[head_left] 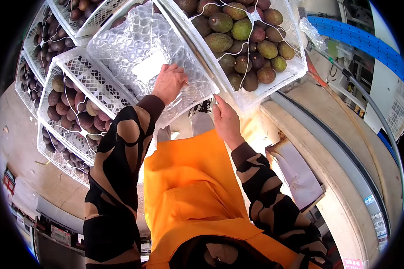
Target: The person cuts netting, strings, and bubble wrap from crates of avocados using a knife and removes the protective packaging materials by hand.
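A crate covered with clear bubble wrap [116,45] stands in front of me, with a blank white paper label [149,67] lying on it. Thin white string [194,82] crosses the wrap. My left hand [169,83] rests over the crate beside the label, its fingers curled around the string. At the crate's near right corner is my right hand [227,123], with thumb and forefinger pinched together at the rim; what sits between them is too small to make out.
An open white crate of avocados [242,31], tied with string, stands at the far right. Stacked crates of dark avocados [72,107] fill the left side. A low ledge [318,179], a hose [377,103] and a blue perforated beam [359,38] lie to the right.
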Demonstrator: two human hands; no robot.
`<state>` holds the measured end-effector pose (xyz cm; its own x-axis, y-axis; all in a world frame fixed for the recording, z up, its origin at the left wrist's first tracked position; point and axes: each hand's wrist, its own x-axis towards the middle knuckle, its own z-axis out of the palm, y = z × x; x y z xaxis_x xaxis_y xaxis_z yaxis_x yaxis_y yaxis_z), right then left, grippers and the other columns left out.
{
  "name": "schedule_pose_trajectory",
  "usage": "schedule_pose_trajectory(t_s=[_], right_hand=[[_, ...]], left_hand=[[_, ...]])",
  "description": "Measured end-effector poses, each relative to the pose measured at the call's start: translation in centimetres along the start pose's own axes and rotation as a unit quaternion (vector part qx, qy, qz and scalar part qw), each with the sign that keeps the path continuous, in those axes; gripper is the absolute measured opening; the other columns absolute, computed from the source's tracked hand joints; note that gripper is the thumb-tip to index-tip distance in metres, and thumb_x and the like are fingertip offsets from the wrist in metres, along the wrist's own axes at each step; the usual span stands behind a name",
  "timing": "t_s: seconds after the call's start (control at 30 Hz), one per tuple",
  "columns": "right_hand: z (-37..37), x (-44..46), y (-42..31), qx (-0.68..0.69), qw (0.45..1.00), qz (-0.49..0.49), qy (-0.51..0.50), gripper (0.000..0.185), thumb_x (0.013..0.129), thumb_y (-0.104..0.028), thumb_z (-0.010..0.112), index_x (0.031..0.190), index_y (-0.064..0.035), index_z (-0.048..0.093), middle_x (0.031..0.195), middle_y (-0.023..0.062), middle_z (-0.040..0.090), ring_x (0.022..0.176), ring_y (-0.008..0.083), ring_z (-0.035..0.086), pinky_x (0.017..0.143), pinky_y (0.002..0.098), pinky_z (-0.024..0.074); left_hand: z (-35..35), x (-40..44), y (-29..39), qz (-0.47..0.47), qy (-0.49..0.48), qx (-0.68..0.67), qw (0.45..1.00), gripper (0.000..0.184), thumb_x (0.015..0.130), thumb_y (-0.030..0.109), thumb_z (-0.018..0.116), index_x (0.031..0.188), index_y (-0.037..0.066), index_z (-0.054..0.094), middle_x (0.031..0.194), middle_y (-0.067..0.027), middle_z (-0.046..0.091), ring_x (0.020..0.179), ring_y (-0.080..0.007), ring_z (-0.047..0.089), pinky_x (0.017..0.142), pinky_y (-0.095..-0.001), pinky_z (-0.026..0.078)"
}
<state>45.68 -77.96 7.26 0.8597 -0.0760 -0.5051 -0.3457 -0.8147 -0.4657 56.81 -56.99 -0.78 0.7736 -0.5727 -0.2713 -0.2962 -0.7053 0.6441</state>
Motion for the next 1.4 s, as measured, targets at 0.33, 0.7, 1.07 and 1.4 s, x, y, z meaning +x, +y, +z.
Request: schedule_pose_trajectory(t_s=[0.33,0.7,1.07,1.4], right_hand=[[0.5,2.4,-0.9,-0.027,0.999,0.045,-0.009,0.035,0.097,-0.021,0.047,0.128,-0.0074,0.051,0.102,0.0213,0.063,0.092,0.0415,0.061,0.080,0.0492,0.0483],[7.5,-6.8,-0.2,0.308,0.916,0.245,0.083,0.037,0.099,-0.022,0.048,0.131,-0.0042,0.052,0.080,0.0065,0.062,0.073,0.0139,0.060,0.068,0.0305,0.0489],[4.7,-2.6,2.5,-0.009,0.984,0.156,0.084,0.034,0.094,-0.025,0.049,0.126,-0.0136,0.057,0.096,0.0177,0.067,0.086,0.0376,0.064,0.076,0.0457,0.0502],[8.0,-7.7,0.9,0.409,0.863,0.294,0.040,0.035,0.099,-0.023,0.046,0.129,-0.0054,0.052,0.077,0.0066,0.058,0.050,0.0103,0.050,0.046,0.0274,0.0419]], left_hand=[[0.2,-0.5,0.4,0.029,-0.030,0.017,0.999,0.002,0.081,0.010,0.059,0.082,0.010,0.057,0.078,-0.0042,0.062,0.090,-0.0216,0.055,0.092,-0.0366,0.033],[2.2,0.8,0.8,0.072,-0.078,0.116,0.988,0.041,0.078,0.031,0.074,0.108,0.010,0.056,0.088,-0.0069,0.065,0.098,-0.0251,0.056,0.088,-0.0393,0.035],[3.8,-4.9,4.3,0.048,0.081,0.084,0.992,0.051,0.078,0.007,0.062,0.128,0.013,0.050,0.137,-0.0076,0.046,0.131,-0.0248,0.039,0.105,-0.0467,0.028],[9.1,0.5,2.4,0.249,-0.078,0.296,0.919,0.033,0.084,0.015,0.052,0.117,0.015,0.051,0.113,-0.0025,0.051,0.118,-0.0193,0.042,0.108,-0.0383,0.024]])
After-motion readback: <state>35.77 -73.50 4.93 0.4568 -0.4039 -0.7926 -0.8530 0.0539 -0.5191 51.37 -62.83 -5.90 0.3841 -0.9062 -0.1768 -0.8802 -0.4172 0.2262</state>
